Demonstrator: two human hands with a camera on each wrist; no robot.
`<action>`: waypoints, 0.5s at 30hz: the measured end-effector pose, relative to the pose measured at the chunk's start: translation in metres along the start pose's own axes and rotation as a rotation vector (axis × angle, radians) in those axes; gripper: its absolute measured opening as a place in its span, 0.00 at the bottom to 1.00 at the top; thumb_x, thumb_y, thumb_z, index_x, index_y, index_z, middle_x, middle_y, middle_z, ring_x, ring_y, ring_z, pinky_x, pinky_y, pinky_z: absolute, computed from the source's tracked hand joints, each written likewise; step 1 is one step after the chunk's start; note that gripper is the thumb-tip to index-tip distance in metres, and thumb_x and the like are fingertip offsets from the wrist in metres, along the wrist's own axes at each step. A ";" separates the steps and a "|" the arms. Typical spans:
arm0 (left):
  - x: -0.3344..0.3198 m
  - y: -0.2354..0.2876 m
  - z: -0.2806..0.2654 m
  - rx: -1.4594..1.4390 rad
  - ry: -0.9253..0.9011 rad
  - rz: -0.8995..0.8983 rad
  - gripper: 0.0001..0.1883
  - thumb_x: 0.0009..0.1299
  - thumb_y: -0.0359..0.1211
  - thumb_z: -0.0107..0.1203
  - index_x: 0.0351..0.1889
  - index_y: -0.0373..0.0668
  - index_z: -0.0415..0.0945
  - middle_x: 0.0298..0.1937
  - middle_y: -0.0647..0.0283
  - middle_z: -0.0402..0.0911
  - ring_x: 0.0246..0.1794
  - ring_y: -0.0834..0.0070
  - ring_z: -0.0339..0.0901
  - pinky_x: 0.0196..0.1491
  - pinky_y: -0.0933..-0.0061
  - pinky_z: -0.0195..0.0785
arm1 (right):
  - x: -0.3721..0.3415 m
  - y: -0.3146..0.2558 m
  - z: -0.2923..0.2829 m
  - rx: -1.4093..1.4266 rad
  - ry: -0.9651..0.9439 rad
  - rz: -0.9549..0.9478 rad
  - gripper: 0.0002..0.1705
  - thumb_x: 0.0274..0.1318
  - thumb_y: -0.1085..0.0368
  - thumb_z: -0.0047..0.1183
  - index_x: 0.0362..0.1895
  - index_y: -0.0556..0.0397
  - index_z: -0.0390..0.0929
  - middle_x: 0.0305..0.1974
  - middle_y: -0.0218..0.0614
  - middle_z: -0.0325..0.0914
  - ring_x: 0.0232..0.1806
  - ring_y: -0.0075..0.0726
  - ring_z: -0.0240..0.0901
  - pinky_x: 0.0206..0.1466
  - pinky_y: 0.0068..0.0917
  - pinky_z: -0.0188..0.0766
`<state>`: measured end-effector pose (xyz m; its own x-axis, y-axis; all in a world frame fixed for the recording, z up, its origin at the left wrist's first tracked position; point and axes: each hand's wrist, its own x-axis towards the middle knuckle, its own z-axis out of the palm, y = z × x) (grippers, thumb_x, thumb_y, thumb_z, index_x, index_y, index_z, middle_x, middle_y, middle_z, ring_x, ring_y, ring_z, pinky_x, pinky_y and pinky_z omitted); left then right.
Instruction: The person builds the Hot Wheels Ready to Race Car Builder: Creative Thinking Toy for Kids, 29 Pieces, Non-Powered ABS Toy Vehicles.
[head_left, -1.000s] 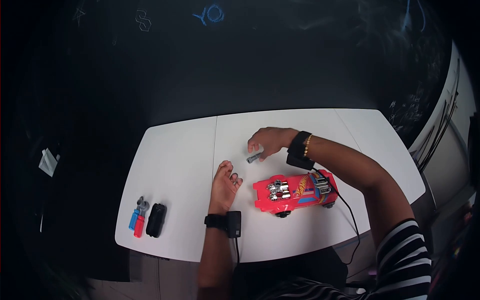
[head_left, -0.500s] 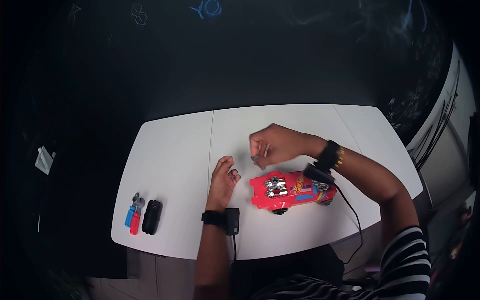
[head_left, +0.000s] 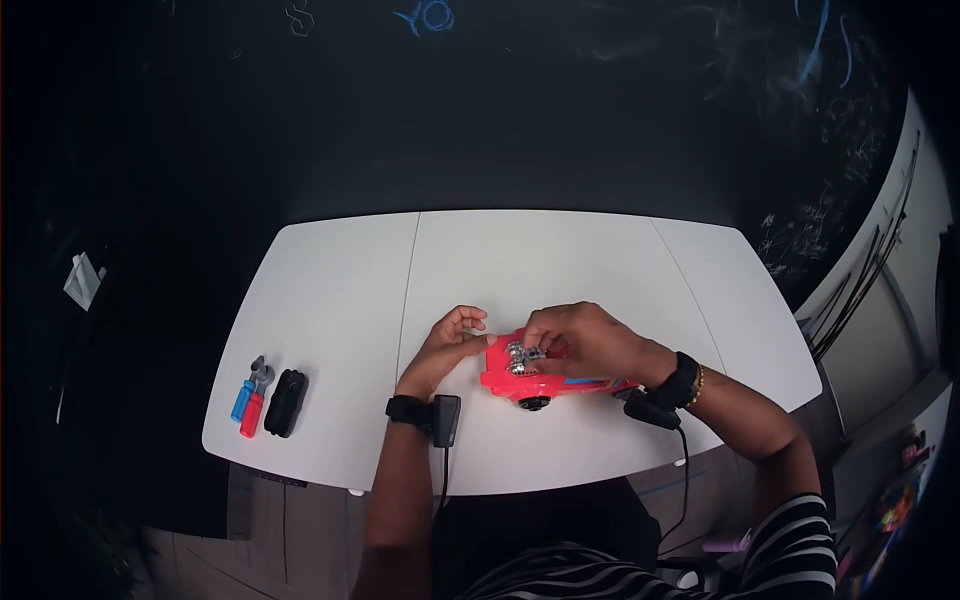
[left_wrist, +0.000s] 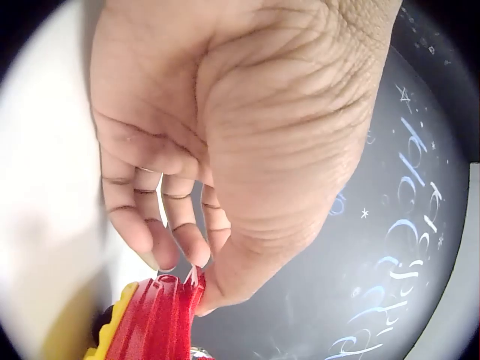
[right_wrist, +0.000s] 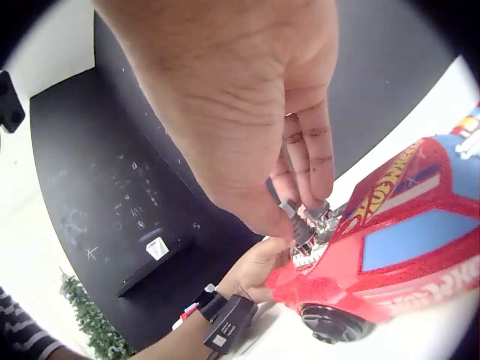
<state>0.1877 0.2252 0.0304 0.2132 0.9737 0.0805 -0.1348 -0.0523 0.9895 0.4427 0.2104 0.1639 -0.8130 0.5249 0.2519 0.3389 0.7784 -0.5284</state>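
A red Hot Wheels toy car (head_left: pixel 548 386) sits on the white table, its chrome engine (head_left: pixel 516 358) facing up. My left hand (head_left: pixel 445 352) holds the car's left end, with the thumb and a fingertip at the red edge in the left wrist view. Over the engine, my right hand (head_left: pixel 590 342) pinches a small grey bolt-like piece (right_wrist: pixel 299 226) between thumb and fingers. Its lower end is right at the chrome parts. One black wheel (right_wrist: pixel 335 322) shows on the car's near side in the right wrist view.
At the table's left lie a blue-handled toy tool (head_left: pixel 243 400), a red-handled toy wrench (head_left: pixel 252 413) and a black oblong part (head_left: pixel 287 403). A cable (head_left: pixel 686 490) hangs from the right wrist camera. A dark chalkboard wall (head_left: pixel 560 120) stands behind the table.
My right hand has gone from above the table behind the car down to the engine, carrying the grey piece. My left hand has moved onto the car's left end.
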 end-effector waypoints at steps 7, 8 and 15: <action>0.000 0.002 0.001 0.013 0.007 -0.012 0.25 0.66 0.34 0.73 0.58 0.46 0.74 0.51 0.70 0.75 0.47 0.82 0.74 0.54 0.76 0.70 | 0.008 0.003 0.009 -0.331 -0.098 0.043 0.13 0.56 0.58 0.70 0.36 0.55 0.85 0.32 0.39 0.83 0.35 0.41 0.83 0.42 0.34 0.78; 0.000 0.001 0.001 0.011 0.006 -0.014 0.25 0.66 0.34 0.73 0.58 0.46 0.74 0.51 0.70 0.75 0.47 0.82 0.74 0.54 0.76 0.70 | 0.010 0.002 0.010 -0.392 -0.101 0.094 0.16 0.57 0.54 0.70 0.35 0.55 0.85 0.31 0.40 0.83 0.35 0.43 0.82 0.41 0.35 0.77; 0.002 -0.001 -0.002 -0.003 -0.005 -0.001 0.26 0.65 0.35 0.73 0.59 0.46 0.74 0.54 0.68 0.76 0.42 0.83 0.76 0.53 0.76 0.72 | 0.022 -0.021 0.002 -0.737 -0.120 0.269 0.27 0.63 0.42 0.62 0.34 0.56 0.87 0.31 0.40 0.84 0.34 0.43 0.83 0.41 0.34 0.78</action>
<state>0.1864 0.2272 0.0298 0.2185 0.9726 0.0797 -0.1370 -0.0503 0.9893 0.4170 0.2050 0.1790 -0.6897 0.7196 0.0804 0.7232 0.6793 0.1248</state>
